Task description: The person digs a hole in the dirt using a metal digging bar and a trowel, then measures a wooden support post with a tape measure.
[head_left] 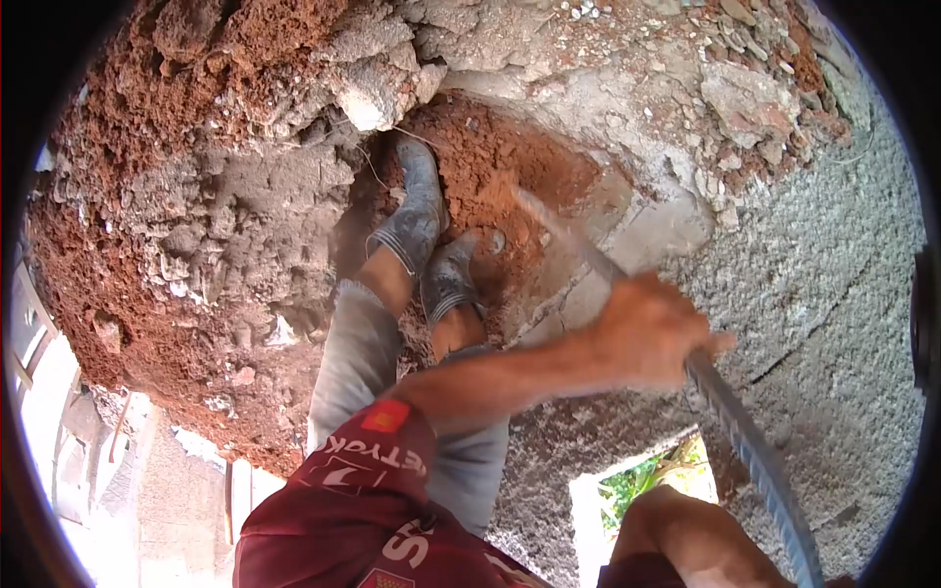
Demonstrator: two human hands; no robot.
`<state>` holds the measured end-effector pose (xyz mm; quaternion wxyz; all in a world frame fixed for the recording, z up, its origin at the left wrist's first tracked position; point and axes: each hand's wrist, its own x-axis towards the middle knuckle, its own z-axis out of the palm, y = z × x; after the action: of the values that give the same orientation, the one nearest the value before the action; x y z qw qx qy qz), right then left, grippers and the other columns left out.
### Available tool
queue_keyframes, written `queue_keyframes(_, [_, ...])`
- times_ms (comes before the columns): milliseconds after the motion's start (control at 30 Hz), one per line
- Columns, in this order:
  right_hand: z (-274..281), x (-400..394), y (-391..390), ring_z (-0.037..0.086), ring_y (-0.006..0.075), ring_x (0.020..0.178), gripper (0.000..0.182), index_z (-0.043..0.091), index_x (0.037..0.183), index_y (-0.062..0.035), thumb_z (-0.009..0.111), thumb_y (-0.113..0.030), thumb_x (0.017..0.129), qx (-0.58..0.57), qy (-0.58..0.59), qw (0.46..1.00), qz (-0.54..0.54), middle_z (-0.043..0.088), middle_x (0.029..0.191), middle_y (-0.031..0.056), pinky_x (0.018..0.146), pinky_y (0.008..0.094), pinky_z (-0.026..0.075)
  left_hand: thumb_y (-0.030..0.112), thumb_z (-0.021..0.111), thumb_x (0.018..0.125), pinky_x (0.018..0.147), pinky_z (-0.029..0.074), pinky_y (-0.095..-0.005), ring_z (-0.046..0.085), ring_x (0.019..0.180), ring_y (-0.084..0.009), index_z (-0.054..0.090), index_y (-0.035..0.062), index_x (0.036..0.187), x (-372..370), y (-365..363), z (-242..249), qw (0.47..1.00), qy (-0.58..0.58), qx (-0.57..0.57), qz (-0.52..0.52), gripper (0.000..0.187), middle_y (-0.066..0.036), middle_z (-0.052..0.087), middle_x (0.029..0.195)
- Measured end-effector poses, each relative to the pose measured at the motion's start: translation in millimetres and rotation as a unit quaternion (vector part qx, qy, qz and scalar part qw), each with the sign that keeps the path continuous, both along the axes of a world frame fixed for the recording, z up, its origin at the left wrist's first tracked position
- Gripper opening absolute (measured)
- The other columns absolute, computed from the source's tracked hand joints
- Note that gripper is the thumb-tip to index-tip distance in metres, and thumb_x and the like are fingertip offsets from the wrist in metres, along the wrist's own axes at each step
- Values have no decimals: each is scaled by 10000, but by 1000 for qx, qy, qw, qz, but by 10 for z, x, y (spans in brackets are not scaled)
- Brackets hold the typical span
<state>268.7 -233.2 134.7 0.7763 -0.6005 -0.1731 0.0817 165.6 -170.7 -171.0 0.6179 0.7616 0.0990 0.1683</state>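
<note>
My left hand [649,333] is closed around a long ribbed metal bar [740,431] at the right of centre. From the bottom right edge the bar slants up and left through this hand. Its far end, coated in reddish dirt, meets loose red soil [500,162] in a hollow beside my feet. At the lower right my bent right arm [686,534] shows, near the lower length of the bar. My right hand lies beyond the bottom edge, so its hold is hidden. Two dirty grey boots [417,201] stand in the hollow, left of the bar's end.
Rough rubble and red earth [108,196] rise at the left. Broken concrete [750,108] lies at the top right. A rough grey wall [833,323] runs down the right side, with a bright opening [637,490] low down showing leaves.
</note>
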Motion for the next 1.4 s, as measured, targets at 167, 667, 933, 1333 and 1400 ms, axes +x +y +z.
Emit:
queue_keyframes(167, [-2114,-260,493,313,87,379,503,330,546,-175,367,-462,957,-41,69,996,-48,346,426,-11,454,288,285,286,681,835,518,497,-370,552,474,-221,625,77,580,92,688,-2237,995,102,-5,-21,334,-84,556,519])
queue_keyframes(667, [-57,-135,154,301,86,352,492,406,643,-149,397,-544,936,-49,92,993,47,348,441,-52,487,283,333,310,708,804,370,362,-354,392,312,-155,451,124,436,-356,-140,-147,994,48,-79,62,486,-26,417,364])
queue_keyframes(933, [-1894,-349,207,284,103,345,589,417,589,-131,242,-542,973,-62,0,998,-12,363,422,17,365,280,237,334,669,844,665,536,-379,651,649,-234,707,126,700,149,526,-1747,994,32,-95,-43,255,-58,666,707])
queue_keyframes(1333, [-1557,189,733,194,57,365,454,319,591,-195,279,-351,1015,-45,209,971,103,263,428,-53,389,250,221,222,698,814,461,479,-374,559,441,-200,607,27,560,-793,25,-1385,986,160,3,42,333,-110,542,486])
queue_keyframes(1400, [-1174,-54,397,211,57,377,371,347,652,-191,325,-288,1009,11,237,959,156,282,462,-54,435,257,300,244,705,790,450,456,-375,540,415,-242,557,60,497,-980,-9,-899,983,169,-48,51,376,-104,531,466])
